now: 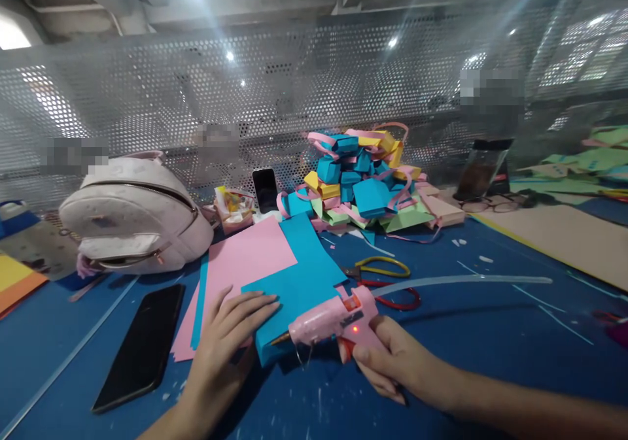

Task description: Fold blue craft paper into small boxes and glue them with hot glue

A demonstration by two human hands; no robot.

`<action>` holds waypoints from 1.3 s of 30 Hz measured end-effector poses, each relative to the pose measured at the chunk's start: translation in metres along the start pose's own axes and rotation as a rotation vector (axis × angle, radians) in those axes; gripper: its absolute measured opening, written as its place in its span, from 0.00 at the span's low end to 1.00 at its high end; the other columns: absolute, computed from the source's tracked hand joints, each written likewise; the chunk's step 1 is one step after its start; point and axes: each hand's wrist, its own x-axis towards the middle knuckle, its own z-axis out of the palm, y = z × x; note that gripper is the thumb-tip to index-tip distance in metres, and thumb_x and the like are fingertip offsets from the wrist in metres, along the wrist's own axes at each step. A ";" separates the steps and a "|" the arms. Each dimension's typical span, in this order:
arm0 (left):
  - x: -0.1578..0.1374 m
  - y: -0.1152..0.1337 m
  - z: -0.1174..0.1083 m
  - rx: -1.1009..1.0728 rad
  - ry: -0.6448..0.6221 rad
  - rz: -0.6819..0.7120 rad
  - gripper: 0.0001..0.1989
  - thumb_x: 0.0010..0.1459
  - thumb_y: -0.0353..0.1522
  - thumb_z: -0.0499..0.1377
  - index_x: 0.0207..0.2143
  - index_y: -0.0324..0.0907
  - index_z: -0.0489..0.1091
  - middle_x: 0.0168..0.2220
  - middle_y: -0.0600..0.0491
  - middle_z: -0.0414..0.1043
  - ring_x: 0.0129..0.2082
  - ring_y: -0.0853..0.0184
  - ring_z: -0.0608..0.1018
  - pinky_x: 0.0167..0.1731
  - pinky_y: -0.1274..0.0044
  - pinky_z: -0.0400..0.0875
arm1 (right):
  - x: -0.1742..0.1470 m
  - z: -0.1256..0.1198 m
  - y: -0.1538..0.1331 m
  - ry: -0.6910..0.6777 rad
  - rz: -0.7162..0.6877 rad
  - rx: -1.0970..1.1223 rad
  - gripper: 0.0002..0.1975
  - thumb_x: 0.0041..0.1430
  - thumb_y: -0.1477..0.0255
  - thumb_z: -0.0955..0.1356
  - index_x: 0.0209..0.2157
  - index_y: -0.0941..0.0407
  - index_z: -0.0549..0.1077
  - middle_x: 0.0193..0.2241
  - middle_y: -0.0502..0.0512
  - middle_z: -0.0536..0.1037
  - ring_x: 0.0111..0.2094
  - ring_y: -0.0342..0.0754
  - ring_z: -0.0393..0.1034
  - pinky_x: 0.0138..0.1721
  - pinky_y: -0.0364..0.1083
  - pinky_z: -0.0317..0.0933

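Observation:
In my right hand (392,361) is a pink hot glue gun (324,322), its red light lit. The fingers wrap its handle, near the red trigger. A clear glue stick (471,284) sticks out of its back. The metal nozzle points left, just over the near edge of a folded blue paper piece (275,329). A thin strand of glue hangs under the gun. My left hand (228,335) grips that blue piece from the left, fingers stretched across its top. Its thumb is partly hidden. Pink paper sheets (250,250) lie beyond it, and scissors (387,269) lie behind the gun.
A dark phone (142,342) lies at left before a white backpack (137,214). Another phone (265,190) stands upright behind. A heap of coloured paper boxes (363,178) rises at the back, by a perforated metal screen (275,100). Eyeglasses (495,204) rest at right.

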 end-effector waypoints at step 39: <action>-0.009 0.009 0.011 -0.189 -0.090 -0.257 0.63 0.44 0.42 0.72 0.70 0.51 0.32 0.69 0.36 0.42 0.67 0.35 0.51 0.58 0.42 0.54 | 0.002 -0.005 0.002 0.084 -0.115 -0.009 0.22 0.62 0.51 0.66 0.39 0.58 0.66 0.13 0.39 0.61 0.11 0.35 0.51 0.13 0.36 0.47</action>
